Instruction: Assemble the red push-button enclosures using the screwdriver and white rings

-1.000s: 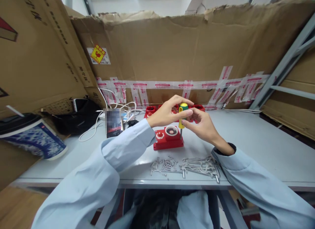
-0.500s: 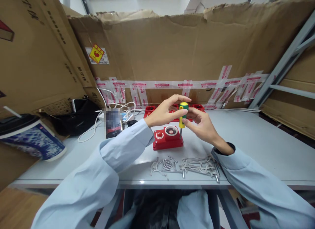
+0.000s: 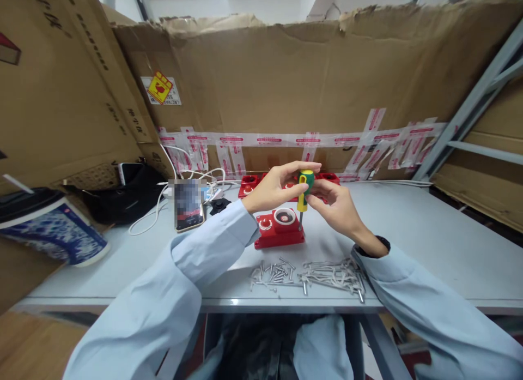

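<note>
A screwdriver (image 3: 302,201) with a green and yellow handle stands nearly upright, its tip at the right corner of a red box (image 3: 278,238). That box carries a red knob (image 3: 265,222) and a round white-rimmed part (image 3: 285,216). My left hand (image 3: 281,186) is closed on the handle, thumb against its side and fingers over the top. From the right, my right hand (image 3: 335,206) pinches the same handle with thumb and fingers. Whatever the tip rests on is too small to make out.
Loose screws (image 3: 278,271) and a bundle of metal rods with white strings (image 3: 333,275) lie near the front edge. More red boxes (image 3: 247,185) stand behind my hands. At left are a phone (image 3: 188,205), white cables (image 3: 157,213), a black bag (image 3: 116,197) and a large cup (image 3: 53,227).
The screwdriver handle has turned slightly in my fingers. My left forearm has shifted a little to the right, uncovering more of the phone. The red box stays nearly in place.
</note>
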Demonstrator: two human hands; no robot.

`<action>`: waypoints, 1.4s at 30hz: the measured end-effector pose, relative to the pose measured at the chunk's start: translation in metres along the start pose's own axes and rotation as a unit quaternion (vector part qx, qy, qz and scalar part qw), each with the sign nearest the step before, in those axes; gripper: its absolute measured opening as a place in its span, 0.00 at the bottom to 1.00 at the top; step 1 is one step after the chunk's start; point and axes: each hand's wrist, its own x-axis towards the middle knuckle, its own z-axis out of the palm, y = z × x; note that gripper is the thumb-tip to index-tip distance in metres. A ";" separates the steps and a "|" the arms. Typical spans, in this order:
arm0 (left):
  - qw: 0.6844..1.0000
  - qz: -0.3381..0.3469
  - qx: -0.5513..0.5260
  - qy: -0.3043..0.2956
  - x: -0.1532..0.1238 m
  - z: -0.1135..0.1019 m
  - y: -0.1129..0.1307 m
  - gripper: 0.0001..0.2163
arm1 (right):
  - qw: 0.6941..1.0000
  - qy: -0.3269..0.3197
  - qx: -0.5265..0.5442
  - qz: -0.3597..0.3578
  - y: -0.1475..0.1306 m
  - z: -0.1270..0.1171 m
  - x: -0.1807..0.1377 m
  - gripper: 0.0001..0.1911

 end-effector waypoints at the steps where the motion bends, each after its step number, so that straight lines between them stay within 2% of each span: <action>1: 1.000 -0.001 0.001 0.010 0.000 0.001 0.000 0.17 | 1.000 0.005 -0.007 0.000 0.000 0.001 0.000 0.13; 4: 0.996 -0.009 0.063 0.070 0.002 0.005 0.000 0.21 | 1.000 0.011 -0.027 -0.006 -0.001 0.001 -0.001 0.16; 6: 0.992 -0.007 0.094 0.086 0.001 0.006 0.000 0.24 | 0.999 -0.003 -0.032 -0.010 -0.003 0.001 -0.001 0.14; 9: 0.998 0.005 0.057 0.039 0.000 0.004 0.001 0.20 | 0.999 -0.025 -0.017 -0.009 -0.004 -0.001 0.000 0.11; 12: 1.000 -0.001 -0.002 -0.008 -0.001 -0.001 0.002 0.17 | 0.999 -0.034 0.010 -0.003 -0.001 0.000 -0.001 0.13; 14: 1.000 -0.005 0.012 0.008 0.000 -0.002 0.003 0.17 | 1.000 -0.024 0.003 0.000 0.000 0.001 -0.001 0.17; 16: 0.997 -0.015 0.057 0.047 0.001 -0.001 0.003 0.18 | 1.000 -0.004 -0.010 0.002 0.000 0.003 -0.002 0.19; 18: 0.992 -0.029 0.100 0.074 0.000 0.000 0.003 0.20 | 1.000 0.002 -0.013 0.005 -0.001 0.003 -0.003 0.19; 21: 0.992 -0.022 0.108 0.056 -0.002 -0.001 0.003 0.18 | 1.000 -0.008 -0.015 0.002 -0.003 0.002 -0.002 0.14; 25: 1.000 -0.005 0.029 -0.002 -0.003 -0.004 0.003 0.17 | 1.000 -0.010 -0.017 -0.007 -0.003 0.002 -0.002 0.11; 27: 0.999 -0.009 0.033 0.010 -0.002 -0.003 0.003 0.18 | 1.000 -0.007 -0.020 -0.005 -0.002 0.004 -0.002 0.15; 30: 0.994 -0.030 0.087 0.062 0.000 0.000 0.004 0.21 | 1.000 0.012 -0.023 0.000 0.000 0.005 -0.004 0.21; 33: 0.991 -0.026 0.111 0.064 0.000 0.000 0.003 0.20 | 1.000 0.012 -0.021 -0.001 0.000 0.004 -0.004 0.17; 38: 1.000 -0.006 0.028 0.005 -0.001 -0.002 0.003 0.17 | 1.000 -0.007 -0.009 -0.007 0.000 0.004 -0.003 0.13; 42: 0.995 -0.024 0.071 0.063 0.000 0.001 0.004 0.20 | 1.000 0.009 -0.026 -0.007 -0.001 0.006 -0.004 0.18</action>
